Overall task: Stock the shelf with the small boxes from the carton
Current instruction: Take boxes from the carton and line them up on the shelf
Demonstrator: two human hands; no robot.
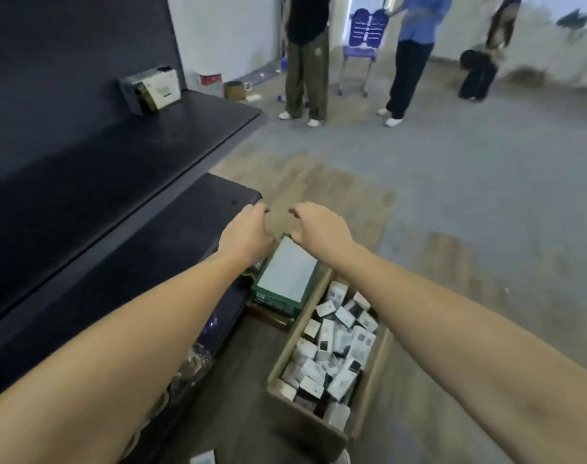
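Small boxes (332, 349) fill the open carton (369, 380) on the grey floor (452, 195) beside the dark shelf (124, 155), where a few boxes (150, 89) stand; left hand (247, 234) and right hand (320, 229) hover empty, fingers loosely curled; labels too blurred to read

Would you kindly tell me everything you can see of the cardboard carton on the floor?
The carton is a long, open-topped box of plain brown cardboard, standing on the floor beside the dark shelf unit, below the person's right forearm. It is nearly full of small boxes, mostly white with some dark faces, lying jumbled at all angles rather than in rows. Its far end lies next to a green-edged flat box; whether they touch is unclear. Neither hand touches the carton.
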